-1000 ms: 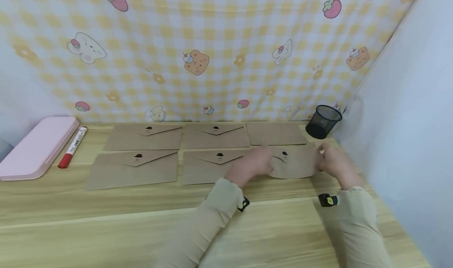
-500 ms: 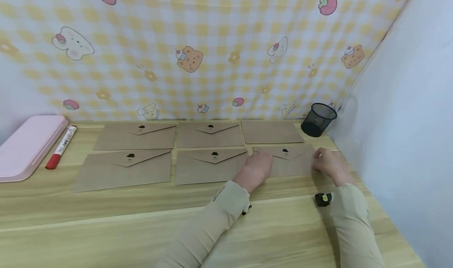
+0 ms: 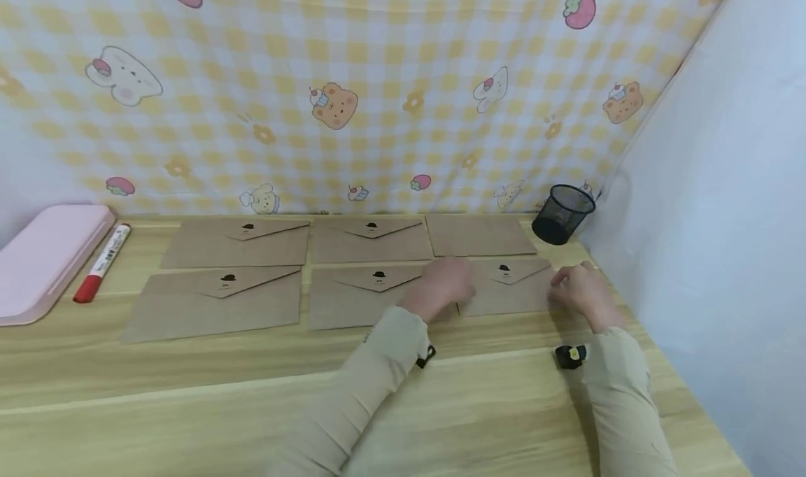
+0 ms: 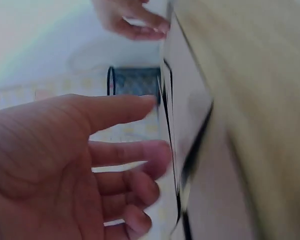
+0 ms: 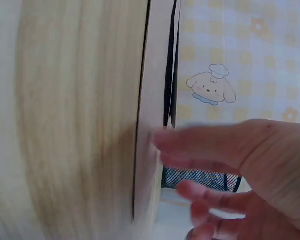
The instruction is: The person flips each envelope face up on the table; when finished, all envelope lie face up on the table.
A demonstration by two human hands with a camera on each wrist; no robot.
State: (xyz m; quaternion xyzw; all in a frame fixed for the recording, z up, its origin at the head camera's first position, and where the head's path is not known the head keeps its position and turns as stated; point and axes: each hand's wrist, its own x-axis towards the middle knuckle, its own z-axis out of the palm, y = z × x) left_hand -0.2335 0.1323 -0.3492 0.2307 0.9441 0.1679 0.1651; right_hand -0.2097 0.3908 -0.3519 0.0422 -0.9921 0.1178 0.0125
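Note:
Brown paper envelopes lie flat in two rows in the head view. The lower-right envelope, flap up with a small hat print, lies between my hands. My left hand is over the right end of the lower-middle envelope; in the left wrist view its fingers are spread, loosely bent, with nothing between them. My right hand is at the lower-right envelope's right edge. Its thumb and fingers look loose and blurred in the right wrist view, the thumb close to the paper; whether it touches cannot be told.
A black mesh pen cup stands behind the right hand, near the white side wall. The upper-right envelope shows its plain side. At the left lie a red-and-white marker and a pink case. A checked curtain hangs behind.
The lower-right envelope was bowed up between both hands; now it lies flat. My left hand has come off its left end, moving left. The right hand's fingers have loosened. The view has shifted slightly.

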